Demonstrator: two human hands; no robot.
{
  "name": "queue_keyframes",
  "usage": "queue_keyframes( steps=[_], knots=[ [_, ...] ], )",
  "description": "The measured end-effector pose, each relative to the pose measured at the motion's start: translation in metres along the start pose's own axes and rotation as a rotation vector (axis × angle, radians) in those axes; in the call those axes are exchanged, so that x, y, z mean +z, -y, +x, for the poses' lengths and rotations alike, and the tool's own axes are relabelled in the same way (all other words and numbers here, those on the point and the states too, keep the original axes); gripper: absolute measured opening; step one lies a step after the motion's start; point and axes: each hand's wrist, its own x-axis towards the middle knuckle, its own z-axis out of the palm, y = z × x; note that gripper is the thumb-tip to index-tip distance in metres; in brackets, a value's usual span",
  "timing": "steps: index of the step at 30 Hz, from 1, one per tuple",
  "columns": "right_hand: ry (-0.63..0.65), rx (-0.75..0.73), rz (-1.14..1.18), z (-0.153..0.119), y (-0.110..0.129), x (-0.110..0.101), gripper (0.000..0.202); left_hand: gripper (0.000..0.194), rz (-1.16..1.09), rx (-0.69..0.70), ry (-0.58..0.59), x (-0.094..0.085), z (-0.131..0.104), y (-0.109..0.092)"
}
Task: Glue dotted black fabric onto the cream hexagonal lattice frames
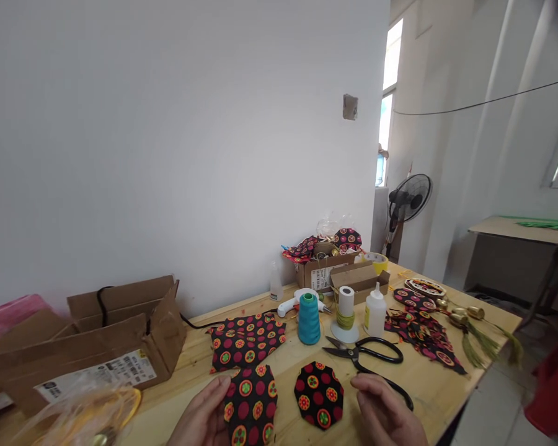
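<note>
Closest to us in the head view, our left hand (204,412) pinches the edge of one patterned cloth (256,406) between thumb and fingers. Our right hand (388,412) is empty, with its fingers loosely curled and the thumb a little apart. Between the two hands, one octagonal piece (318,395) lies flat on the desk (288,356).

We see some risks. Our left grip has only one edge of the cloth, so the free side could fold or droop. The scissors (352,354) lie with blades parted, just behind the octagonal piece, and our right hand is near their handles; a careless sweep could turn the blades against cloth or finger. The same sweep could push the handles into the white squeeze bottle (376,313) and tip it, because it stands tall and narrow.

Now we count. Besides the two pieces named, one larger patterned cloth (248,337) lies behind. We find one pair of scissors, one teal thread cone (309,325), one white squeeze bottle, one clear bottle (276,286) and one yellow tape roll (377,262). Cardboard boxes are three: one large box (167,347) at left, one filled box (303,277) and one smaller box (363,288) behind. The cloth scraps (423,337) are too tangled for counting.
</note>
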Motion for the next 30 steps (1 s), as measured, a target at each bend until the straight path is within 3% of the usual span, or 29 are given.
queue_keyframes(
  steps=[4, 6, 9, 16, 24, 27, 30],
  knots=[
    [0.263, -0.058, -0.139, 0.007, 0.002, -0.001, 0.023, 0.026, 0.02, -0.009, -0.001, 0.0, 0.001, -0.001],
    [0.41, -0.071, -0.223, 0.009, 0.0, 0.002, 0.049, 0.028, 0.021, -0.022, -0.003, 0.0, 0.001, -0.001],
    [0.519, -0.024, -0.329, 0.009, -0.005, 0.007, 0.078, 0.03, 0.04, -0.022, 0.028, -0.002, 0.003, 0.0],
    [0.505, -0.019, -0.379, 0.007, -0.01, 0.014, 0.07, 0.03, 0.038, 0.001, 0.011, -0.002, 0.004, 0.001],
    [0.475, -0.043, -0.379, 0.006, 0.005, 0.013, 0.057, 0.025, 0.021, 0.006, 0.011, 0.0, -0.001, -0.003],
    [0.394, 0.045, -0.221, 0.006, 0.006, 0.011, 0.051, 0.029, 0.009, -0.008, 0.035, -0.004, 0.004, 0.001],
    [0.33, 0.238, 0.075, 0.009, 0.003, 0.008, 0.042, 0.035, 0.004, -0.013, 0.038, -0.006, 0.008, 0.004]
  ],
)
